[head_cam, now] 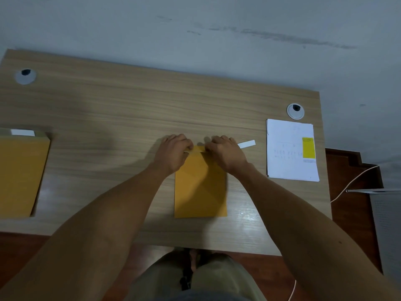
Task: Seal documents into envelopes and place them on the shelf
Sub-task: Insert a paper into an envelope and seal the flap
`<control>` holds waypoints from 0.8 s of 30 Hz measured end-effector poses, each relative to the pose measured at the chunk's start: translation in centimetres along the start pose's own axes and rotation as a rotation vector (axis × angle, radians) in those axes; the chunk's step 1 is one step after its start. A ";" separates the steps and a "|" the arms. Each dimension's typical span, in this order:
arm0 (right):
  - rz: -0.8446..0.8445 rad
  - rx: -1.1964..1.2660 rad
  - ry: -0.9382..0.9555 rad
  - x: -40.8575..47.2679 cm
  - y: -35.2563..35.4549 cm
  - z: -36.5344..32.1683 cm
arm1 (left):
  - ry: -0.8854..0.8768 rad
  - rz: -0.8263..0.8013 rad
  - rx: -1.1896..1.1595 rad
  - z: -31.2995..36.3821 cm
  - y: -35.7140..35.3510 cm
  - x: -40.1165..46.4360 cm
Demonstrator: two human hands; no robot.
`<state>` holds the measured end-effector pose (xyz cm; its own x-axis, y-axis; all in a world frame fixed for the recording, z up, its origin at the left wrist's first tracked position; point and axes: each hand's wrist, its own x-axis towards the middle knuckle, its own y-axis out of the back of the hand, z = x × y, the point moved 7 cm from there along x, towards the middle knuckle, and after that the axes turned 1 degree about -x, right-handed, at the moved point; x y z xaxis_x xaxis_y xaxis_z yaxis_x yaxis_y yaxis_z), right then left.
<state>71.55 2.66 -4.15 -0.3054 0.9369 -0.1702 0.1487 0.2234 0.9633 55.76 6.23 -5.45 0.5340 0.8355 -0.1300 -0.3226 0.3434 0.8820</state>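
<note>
A yellow-brown envelope point(200, 190) lies flat on the wooden desk point(130, 109) in front of me, its opening at the far end. My left hand point(173, 152) and my right hand point(225, 154) both rest on that far end, fingers curled down on the flap. A pale strip runs between the two hands along the flap edge. A loose white peel-off strip point(246, 144) lies on the desk just right of my right hand. The flap itself is mostly hidden under my fingers.
A stack of yellow-brown envelopes point(20, 174) lies at the desk's left edge. A pile of white printed documents point(290, 151) with a yellow patch sits at the right. Two round cable grommets point(295, 111) are set in the desk. A thin cable point(355, 181) hangs off to the right.
</note>
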 end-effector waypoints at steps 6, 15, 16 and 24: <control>-0.053 -0.036 0.001 -0.6 -0.6 -0.2 | -0.070 0.001 0.090 0.6 -0.4 -0.5; -0.127 -0.177 0.056 -0.8 -1.4 -1.1 | -0.098 -0.084 0.203 1.0 -0.7 -1.5; -0.133 -0.205 0.064 -0.8 -1.4 -1.2 | -0.111 -0.099 0.228 1.0 -0.8 -1.7; -0.137 -0.193 0.071 -2.0 -1.1 0.1 | -0.106 -0.194 0.291 0.6 -0.8 -2.9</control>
<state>72.05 0.55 -4.93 -0.3766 0.8785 -0.2939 -0.0796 0.2854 0.9551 54.96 3.28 -5.50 0.6465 0.7122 -0.2737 0.0205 0.3424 0.9393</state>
